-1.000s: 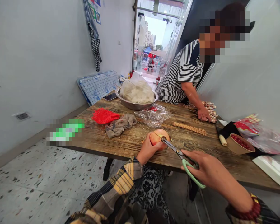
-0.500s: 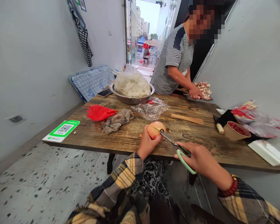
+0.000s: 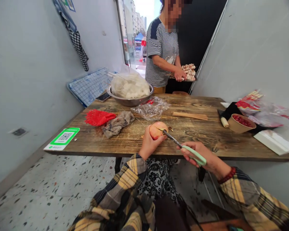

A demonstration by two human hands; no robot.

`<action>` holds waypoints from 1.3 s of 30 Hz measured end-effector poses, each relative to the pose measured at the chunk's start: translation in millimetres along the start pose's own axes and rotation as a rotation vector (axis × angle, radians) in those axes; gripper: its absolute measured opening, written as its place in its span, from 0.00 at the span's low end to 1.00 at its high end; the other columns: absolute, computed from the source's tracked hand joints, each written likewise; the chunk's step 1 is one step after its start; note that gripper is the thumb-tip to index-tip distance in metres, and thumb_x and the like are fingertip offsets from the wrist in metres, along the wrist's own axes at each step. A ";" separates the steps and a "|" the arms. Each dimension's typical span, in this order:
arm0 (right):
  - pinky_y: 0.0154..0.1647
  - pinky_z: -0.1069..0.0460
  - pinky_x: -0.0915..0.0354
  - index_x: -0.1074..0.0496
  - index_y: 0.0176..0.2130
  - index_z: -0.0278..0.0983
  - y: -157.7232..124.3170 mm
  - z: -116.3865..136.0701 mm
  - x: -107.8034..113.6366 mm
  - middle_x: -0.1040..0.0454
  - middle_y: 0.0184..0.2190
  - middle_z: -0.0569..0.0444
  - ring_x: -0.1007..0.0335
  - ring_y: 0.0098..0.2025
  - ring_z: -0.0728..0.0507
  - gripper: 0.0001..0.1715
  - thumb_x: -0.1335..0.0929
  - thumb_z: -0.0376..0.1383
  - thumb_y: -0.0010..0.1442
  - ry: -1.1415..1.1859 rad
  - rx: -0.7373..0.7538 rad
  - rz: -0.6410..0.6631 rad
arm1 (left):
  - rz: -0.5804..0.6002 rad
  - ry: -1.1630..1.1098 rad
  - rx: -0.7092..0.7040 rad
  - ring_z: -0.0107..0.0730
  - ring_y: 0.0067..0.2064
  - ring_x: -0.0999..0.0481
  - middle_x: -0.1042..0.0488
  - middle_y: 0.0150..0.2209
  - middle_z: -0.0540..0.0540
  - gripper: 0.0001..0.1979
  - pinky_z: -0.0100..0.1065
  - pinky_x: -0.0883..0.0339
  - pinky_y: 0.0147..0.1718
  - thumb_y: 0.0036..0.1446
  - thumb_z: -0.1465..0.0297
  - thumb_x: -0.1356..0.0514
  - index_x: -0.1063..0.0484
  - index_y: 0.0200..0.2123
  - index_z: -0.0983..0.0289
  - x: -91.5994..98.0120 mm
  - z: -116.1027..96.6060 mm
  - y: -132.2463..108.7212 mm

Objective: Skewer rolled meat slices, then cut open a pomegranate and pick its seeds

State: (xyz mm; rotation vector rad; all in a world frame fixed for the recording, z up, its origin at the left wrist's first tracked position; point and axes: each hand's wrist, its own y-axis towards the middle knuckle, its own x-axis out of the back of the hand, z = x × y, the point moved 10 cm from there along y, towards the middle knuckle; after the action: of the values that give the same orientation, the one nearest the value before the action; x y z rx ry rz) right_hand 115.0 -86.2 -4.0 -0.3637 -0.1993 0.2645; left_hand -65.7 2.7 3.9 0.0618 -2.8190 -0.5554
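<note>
My left hand is closed around a pinkish-yellow pomegranate near the table's front edge. A pair of scissors with pale green handles is gripped in my right hand. Its blades reach left to the top of the pomegranate, where a cut line shows in the skin. Whether the tips are inside the fruit or only touching it, I cannot tell. A small dark scrap lies just beyond the fruit.
On the wooden table are a red net cloth, a grey rag, clear plastic wrap, thin sticks and a metal bowl. At right stands a paper bowl of red seeds. A co-worker holds a tray of skewers.
The scissors have turned in my right hand, so the handles now lie flatter against the fingers. The co-worker stands more upright, with the tray lifted. My view has shifted a little.
</note>
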 end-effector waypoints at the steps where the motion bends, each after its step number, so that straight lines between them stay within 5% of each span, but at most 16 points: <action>1: 0.12 0.58 0.53 0.29 0.41 0.34 -0.5 0.2 -4.2 0.35 0.17 0.62 0.49 0.13 0.55 0.31 0.30 0.56 0.49 0.067 -0.003 0.034 | 0.003 -0.014 0.004 0.42 0.51 0.30 0.32 0.50 0.60 0.33 0.43 0.38 0.52 0.42 0.62 0.33 0.40 0.51 0.65 0.3 0.6 0.2; 5: 0.13 0.57 0.51 0.30 0.43 0.35 -0.2 1.2 -8.9 0.36 0.19 0.62 0.48 0.13 0.55 0.31 0.33 0.57 0.52 0.036 0.031 0.061 | 0.002 -0.028 0.046 0.43 0.52 0.30 0.31 0.51 0.60 0.33 0.44 0.38 0.53 0.43 0.63 0.33 0.40 0.52 0.65 1.7 5.8 -0.3; 11: 0.34 0.49 0.35 0.30 0.49 0.40 -25.6 40.1 13.2 0.24 0.37 0.50 0.28 0.35 0.42 0.25 0.30 0.49 0.54 -0.896 0.452 -0.275 | 0.003 -0.067 0.111 0.42 0.53 0.30 0.30 0.51 0.59 0.31 0.42 0.39 0.54 0.44 0.64 0.34 0.38 0.52 0.64 2.7 11.2 -1.2; 20: 0.37 0.48 0.35 0.35 0.55 0.37 -42.4 66.8 22.1 0.27 0.38 0.49 0.29 0.38 0.39 0.26 0.33 0.42 0.59 -1.367 0.602 -0.525 | 0.039 -0.142 0.137 0.42 0.51 0.29 0.29 0.50 0.58 0.28 0.41 0.37 0.52 0.46 0.63 0.34 0.36 0.50 0.63 -0.5 15.9 -0.7; 33: 0.39 0.46 0.37 0.37 0.60 0.35 -7.8 66.1 16.0 0.28 0.38 0.44 0.32 0.38 0.37 0.31 0.36 0.46 0.62 -1.426 0.674 -0.453 | 0.059 -0.156 0.120 0.41 0.48 0.28 0.29 0.48 0.59 0.26 0.43 0.35 0.50 0.46 0.64 0.36 0.37 0.49 0.64 -4.0 16.3 0.3; 39: 0.37 0.48 0.35 0.34 0.58 0.38 6.0 53.3 20.1 0.25 0.42 0.46 0.28 0.38 0.40 0.29 0.36 0.47 0.62 -1.082 0.541 -0.340 | 0.054 -0.091 0.086 0.42 0.48 0.29 0.30 0.47 0.60 0.29 0.43 0.35 0.50 0.43 0.65 0.35 0.38 0.49 0.66 -2.9 5.2 0.0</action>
State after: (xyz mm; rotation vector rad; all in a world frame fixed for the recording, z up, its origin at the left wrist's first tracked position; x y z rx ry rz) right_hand 120.0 -57.7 45.5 0.3899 -1.2142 0.1450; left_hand -64.3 4.9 -1.4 -0.0240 -2.9227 -0.4357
